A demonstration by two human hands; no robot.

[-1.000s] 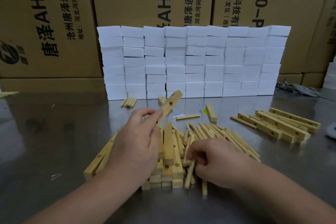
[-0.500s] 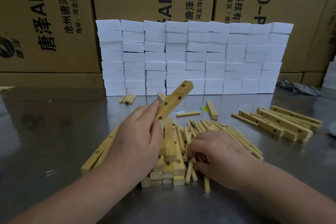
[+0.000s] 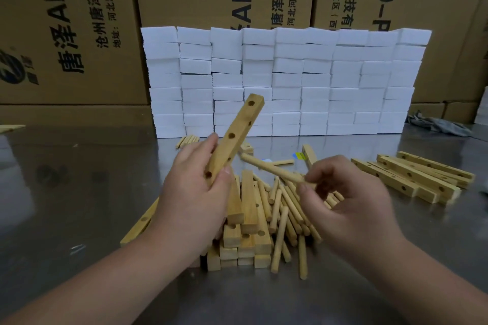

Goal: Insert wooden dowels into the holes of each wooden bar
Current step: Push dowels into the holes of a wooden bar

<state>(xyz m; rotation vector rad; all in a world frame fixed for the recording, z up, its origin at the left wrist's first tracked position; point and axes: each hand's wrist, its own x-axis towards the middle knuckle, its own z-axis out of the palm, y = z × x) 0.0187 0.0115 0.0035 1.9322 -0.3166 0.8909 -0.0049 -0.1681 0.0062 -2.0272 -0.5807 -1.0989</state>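
While my left hand [image 3: 195,192] grips the lower end of a bar [image 3: 235,137], which tilts up and away to the right with its holes showing on two faces, my right hand [image 3: 348,203] pinches one dowel [image 3: 272,169] by its near end between thumb and fingertips. The dowel's far tip is close to the side of the bar but not in any hole. I think the main risk is the angle: the dowel comes in slanted, so it could catch on a hole's rim and jam, or skid off the wood. Holding it so far back gives me little control of the tip, and a hard push might make it slip from my fingers. My left thumb lies just beside the lowest hole and could get in the way there. Both wrists hang over the stack of bars [image 3: 245,219] and the loose pile of dowels [image 3: 287,208] touching its right side, so a careless drop of the arm could topple the one and scatter the other. Round dowels would likely roll on the shiny metal table [image 3: 79,192]. More bars [image 3: 422,179] lie in a group well off to my right, and a small bunch of dowels [image 3: 187,140] lies farther back. Behind them stands a wall of white blocks [image 3: 285,82] against big printed cardboard boxes [image 3: 79,34], with a grey cloth [image 3: 438,125] crumpled at the far right.
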